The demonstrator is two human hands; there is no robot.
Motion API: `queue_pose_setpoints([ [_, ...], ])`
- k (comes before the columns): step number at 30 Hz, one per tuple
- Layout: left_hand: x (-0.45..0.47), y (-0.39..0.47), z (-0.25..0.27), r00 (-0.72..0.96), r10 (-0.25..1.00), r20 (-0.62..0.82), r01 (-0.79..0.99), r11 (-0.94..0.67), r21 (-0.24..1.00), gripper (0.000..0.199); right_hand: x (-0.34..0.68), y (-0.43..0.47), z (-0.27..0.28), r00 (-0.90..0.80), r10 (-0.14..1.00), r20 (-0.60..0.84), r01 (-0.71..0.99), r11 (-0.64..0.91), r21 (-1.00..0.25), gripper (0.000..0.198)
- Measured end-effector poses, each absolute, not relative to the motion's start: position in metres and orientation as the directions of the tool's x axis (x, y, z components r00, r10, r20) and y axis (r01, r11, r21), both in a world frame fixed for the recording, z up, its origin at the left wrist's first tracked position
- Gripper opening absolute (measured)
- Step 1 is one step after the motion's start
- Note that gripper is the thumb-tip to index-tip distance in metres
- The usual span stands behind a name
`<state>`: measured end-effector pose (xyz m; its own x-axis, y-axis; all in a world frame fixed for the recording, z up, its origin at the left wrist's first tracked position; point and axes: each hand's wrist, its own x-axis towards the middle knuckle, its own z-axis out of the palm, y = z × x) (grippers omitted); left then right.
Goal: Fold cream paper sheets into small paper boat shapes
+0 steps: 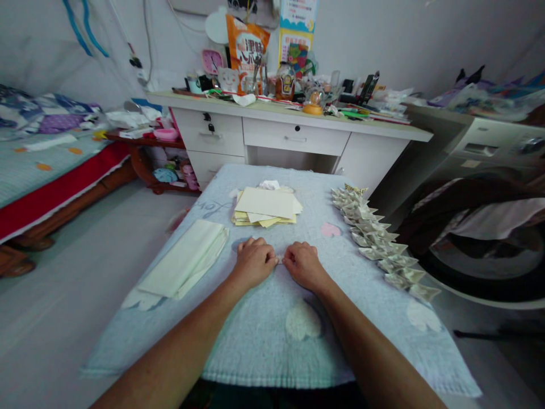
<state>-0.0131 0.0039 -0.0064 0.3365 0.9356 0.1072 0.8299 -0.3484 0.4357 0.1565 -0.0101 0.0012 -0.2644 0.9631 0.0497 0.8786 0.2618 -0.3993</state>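
Left hand [256,260] and right hand [303,264] pinched a small pale paper piece [280,260] on the near side of the paper stack [264,203].

Fingertips were closed on opposite ends, probably so neither end could slip; fingers hid most of it, so its shape couldn't be told. Both hands sat low over the cloth-covered surface [255,352], likely for backing. The stack, loose cream and yellow sheets, lay beyond the hands, probably for easy reach. A folded pale-green bundle [185,258], paper or cloth unclear, lay left of the stack and nearer the wearer, presumably clear of the work spot. Folded paper pieces [378,241] ran in a tight row right of the stack, likely to save room. A crumpled white wad [269,184] sat just behind the stack.
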Motion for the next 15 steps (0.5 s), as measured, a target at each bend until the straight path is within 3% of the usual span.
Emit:
queue_pose_setpoints([
  [6, -0.0131, 0.001, -0.0092, 0.248, 0.958, 0.143, 0.865, -0.286, 0.413, 0.019, 0.1577, -0.0104, -0.0034, -0.208, 0.974, 0.084, 0.868, 0.224, -0.444, 0.01],
  [15, -0.0125, 0.004, -0.0031, 0.328, 0.938, 0.113, 0.781, -0.336, 0.526, 0.01, 0.1591, -0.011, -0.0045, -0.247, 0.964, 0.103, 0.834, 0.265, -0.483, 0.011],
])
